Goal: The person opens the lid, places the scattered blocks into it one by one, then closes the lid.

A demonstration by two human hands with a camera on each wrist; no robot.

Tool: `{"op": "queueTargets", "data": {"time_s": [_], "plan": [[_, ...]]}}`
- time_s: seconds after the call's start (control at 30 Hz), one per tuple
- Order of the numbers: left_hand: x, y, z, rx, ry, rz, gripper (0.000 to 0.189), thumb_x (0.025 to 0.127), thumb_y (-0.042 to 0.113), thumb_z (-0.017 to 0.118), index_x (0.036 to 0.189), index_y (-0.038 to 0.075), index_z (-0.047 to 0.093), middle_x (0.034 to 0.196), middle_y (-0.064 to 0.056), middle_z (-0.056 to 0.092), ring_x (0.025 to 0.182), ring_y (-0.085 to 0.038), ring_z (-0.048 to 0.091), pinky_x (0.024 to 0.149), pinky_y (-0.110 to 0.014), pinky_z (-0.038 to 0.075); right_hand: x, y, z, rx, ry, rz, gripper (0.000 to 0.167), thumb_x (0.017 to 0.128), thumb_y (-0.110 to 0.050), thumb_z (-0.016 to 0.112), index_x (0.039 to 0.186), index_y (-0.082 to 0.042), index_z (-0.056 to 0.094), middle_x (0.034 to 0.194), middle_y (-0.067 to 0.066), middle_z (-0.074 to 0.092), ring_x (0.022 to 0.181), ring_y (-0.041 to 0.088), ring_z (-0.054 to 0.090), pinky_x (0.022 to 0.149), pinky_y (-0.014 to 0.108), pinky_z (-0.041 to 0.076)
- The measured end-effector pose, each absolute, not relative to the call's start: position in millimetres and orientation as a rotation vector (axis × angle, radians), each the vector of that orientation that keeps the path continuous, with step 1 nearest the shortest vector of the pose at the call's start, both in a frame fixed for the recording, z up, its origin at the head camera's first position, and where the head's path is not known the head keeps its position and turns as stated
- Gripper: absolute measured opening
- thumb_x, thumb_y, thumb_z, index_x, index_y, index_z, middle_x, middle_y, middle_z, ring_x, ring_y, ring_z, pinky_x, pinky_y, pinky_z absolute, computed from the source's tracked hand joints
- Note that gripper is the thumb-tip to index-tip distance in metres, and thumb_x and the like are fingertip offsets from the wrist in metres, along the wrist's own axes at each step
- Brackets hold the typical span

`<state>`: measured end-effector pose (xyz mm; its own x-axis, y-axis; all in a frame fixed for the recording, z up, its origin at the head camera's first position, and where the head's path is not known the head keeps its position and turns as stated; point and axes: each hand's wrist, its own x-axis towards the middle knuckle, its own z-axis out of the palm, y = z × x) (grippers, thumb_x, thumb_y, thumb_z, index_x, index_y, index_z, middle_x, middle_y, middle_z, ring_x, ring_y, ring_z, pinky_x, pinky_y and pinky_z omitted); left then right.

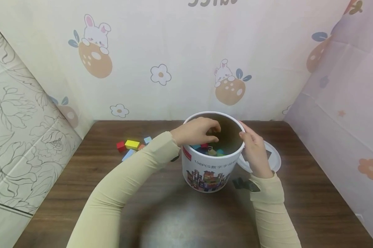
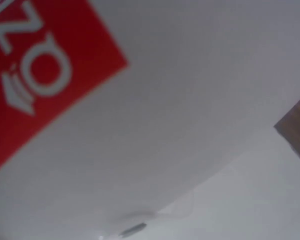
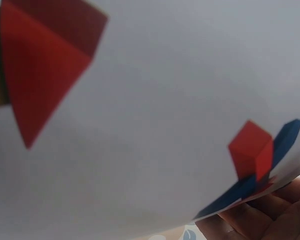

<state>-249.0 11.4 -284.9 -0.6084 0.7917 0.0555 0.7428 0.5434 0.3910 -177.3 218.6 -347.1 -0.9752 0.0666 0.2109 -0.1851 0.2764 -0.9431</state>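
A white bucket (image 1: pixel 208 174) printed with building blocks stands upright on the table. My left hand (image 1: pixel 197 131) reaches over its left rim, thumb and index finger apart and bent downward inside. Nothing shows between those fingertips; the other fingers are hidden. Below them, several coloured blocks (image 1: pixel 211 151) lie in the bucket. My right hand (image 1: pixel 255 148) grips the rim on the right, thumb on top. The left wrist view is filled by the bucket's white wall (image 2: pixel 170 105) and red label. Printed blocks on the wall (image 3: pixel 155 115) and right fingers (image 3: pixel 265 212) at its edge appear in the right wrist view.
Left of the bucket lie a red block (image 1: pixel 120 146), a yellow block (image 1: pixel 132 144), a blue block (image 1: pixel 128 155) and others partly behind the left sleeve. A round white lid (image 1: pixel 276 162) lies behind the right wrist. A patterned cloth (image 1: pixel 186 69) hangs beyond the brown table (image 1: pixel 90 179).
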Motion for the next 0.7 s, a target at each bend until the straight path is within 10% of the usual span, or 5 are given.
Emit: {"op": "queueTargets", "data": {"time_s": [0.7], "plan": [[-228, -61, -301, 1.173, 2.937, 1.152, 0.043, 0.094, 0.021, 0.065, 0.135, 0.012, 0.054, 0.139, -0.004, 0.055, 0.129, -0.019, 0.051, 0.110, -0.038, 0.045, -179, 219, -348, 0.097, -2.332, 1.770, 0.044, 0.105, -0.032, 0.036, 0.147, -0.023, 0.045, 0.153, 0.003, 0.044, 0.142, 0.031, 0.040, 0.111, 0.061, 0.035]]}}
